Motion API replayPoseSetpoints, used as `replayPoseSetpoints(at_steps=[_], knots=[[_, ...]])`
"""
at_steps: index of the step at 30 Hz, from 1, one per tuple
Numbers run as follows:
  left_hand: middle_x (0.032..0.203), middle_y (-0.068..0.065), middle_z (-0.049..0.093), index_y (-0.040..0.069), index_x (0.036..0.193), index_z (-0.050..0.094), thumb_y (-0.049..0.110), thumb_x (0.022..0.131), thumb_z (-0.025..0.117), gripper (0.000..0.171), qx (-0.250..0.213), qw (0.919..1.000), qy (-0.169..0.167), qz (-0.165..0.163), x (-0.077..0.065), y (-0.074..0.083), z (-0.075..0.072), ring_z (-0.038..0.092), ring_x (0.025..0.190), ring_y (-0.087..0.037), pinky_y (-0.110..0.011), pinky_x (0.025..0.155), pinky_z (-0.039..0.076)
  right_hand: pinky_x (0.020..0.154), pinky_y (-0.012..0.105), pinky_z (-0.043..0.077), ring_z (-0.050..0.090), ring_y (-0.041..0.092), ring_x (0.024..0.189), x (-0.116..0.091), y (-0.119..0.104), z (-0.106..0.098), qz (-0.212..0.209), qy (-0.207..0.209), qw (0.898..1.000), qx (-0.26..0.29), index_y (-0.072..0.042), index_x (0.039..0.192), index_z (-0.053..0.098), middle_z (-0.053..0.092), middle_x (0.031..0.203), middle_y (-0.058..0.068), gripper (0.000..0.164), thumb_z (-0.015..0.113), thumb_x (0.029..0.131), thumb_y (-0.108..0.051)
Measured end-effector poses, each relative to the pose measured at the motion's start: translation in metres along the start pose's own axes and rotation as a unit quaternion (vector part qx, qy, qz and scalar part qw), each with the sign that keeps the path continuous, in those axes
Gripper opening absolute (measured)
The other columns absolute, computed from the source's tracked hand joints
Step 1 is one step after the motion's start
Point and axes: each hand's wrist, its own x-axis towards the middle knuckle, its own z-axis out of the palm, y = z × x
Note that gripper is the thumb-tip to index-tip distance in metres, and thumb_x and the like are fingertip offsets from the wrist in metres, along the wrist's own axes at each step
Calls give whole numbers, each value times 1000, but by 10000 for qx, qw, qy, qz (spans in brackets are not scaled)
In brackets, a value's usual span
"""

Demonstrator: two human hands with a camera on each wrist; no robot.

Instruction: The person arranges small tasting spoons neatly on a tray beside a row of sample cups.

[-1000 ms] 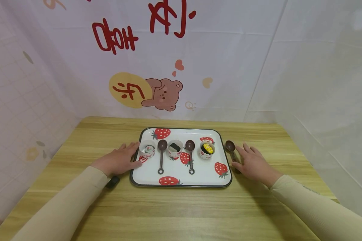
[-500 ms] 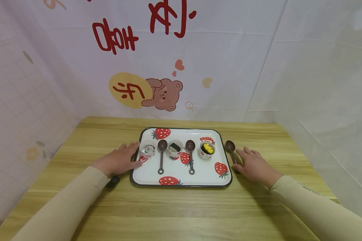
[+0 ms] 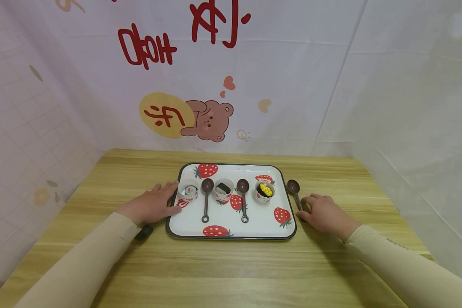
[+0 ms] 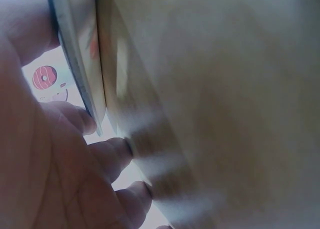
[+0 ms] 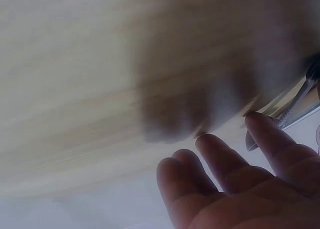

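My left hand (image 3: pixel 151 205) rests at the left edge of a white strawberry-print tray (image 3: pixel 225 217), thumb over the rim and fingers extended along it. In the left wrist view the tray's edge (image 4: pixel 75 64) runs close beside the thumb and index finger. My right hand (image 3: pixel 325 214) is by a brown measuring spoon (image 3: pixel 293 187) on the wooden table, right of the tray. Its thumb tip overlaps the spoon's handle end, and the index finger lies just right of the handle. The right wrist view shows loosely spread fingers (image 5: pixel 225 161) near the spoon handle (image 5: pixel 299 96).
On the tray stand a paper cup with a sushi roll (image 3: pixel 190 191), one with a dark-topped piece (image 3: pixel 223 190) and one with a yellow-topped piece (image 3: pixel 264 191). Between them lie two brown spoons, left (image 3: pixel 207 186) and right (image 3: pixel 243 186). A printed cloth (image 3: pixel 285 72) hangs behind the table.
My right hand's fingers have drawn in toward the thumb, and the hand sits slightly lower beside the spoon. The spoon has shifted very slightly left. The left hand and tray have not moved.
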Motion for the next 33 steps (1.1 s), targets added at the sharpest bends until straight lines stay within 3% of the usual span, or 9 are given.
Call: replayPoseSetpoints(at_steps=[11, 15, 22, 29, 33], knots=[[172, -26, 24, 6, 168, 21, 58, 100, 62, 95, 43, 10000, 23, 29, 2, -3, 2, 19, 156, -59, -74, 123, 26, 99, 61, 50, 68, 47, 115, 2, 2, 0, 66, 31, 9999, 108, -1, 112, 74, 76, 110, 20, 36, 76, 95, -34], [172, -26, 24, 7, 168, 21, 59, 100, 62, 95, 29, 10000, 8, 23, 2, -2, 2, 18, 156, -59, -74, 123, 25, 98, 61, 50, 67, 47, 113, 2, 2, -1, 80, 30, 9999, 76, -2, 111, 74, 76, 101, 16, 36, 76, 94, -34], [172, -27, 24, 6, 168, 21, 57, 101, 61, 94, 15, 10000, 2, 12, 1, -1, 1, 18, 156, -59, -73, 123, 25, 90, 57, 50, 65, 36, 94, 1, 3, -3, 157, -5, 9999, 29, -4, 108, 74, 66, 73, 0, 34, 77, 94, -35], [172, -28, 23, 6, 168, 21, 57, 101, 61, 94, 12, 10000, 15, 12, 1, -1, 0, 18, 157, -59, -73, 123, 26, 73, 47, 55, 59, 21, 73, 2, 5, -2, 184, -33, 9991, 388, -8, 98, 73, 64, 71, -1, 21, 77, 94, -28], [172, -27, 23, 6, 168, 21, 57, 101, 61, 94, 17, 10000, 12, 22, 1, -2, 1, 17, 157, -59, -73, 123, 25, 69, 43, 53, 55, 19, 69, 3, 5, -1, 246, -104, 9983, 522, -8, 98, 71, 66, 73, -1, 19, 77, 94, -26]])
